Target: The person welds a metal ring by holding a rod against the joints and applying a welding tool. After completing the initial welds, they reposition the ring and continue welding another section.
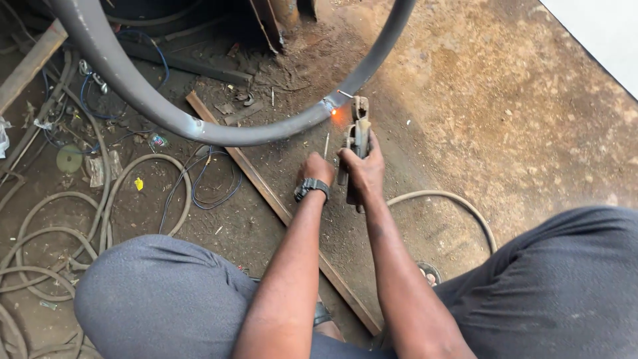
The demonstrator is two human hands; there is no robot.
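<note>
From above, the right hand (363,169) is clamped around the grip of an electrode holder (357,133), tilted so its rod meets the curved grey pipe (219,133) at the glowing orange spot (334,113), which puts the tip right at the seam. The left hand (315,168), wearing a black watch (311,189), sits just beside it, seemingly to steady it, though I cannot tell how its fingers lie. A grey cable (452,199) loops away over the dirt floor (518,119), clear of the squatting knees.
</note>
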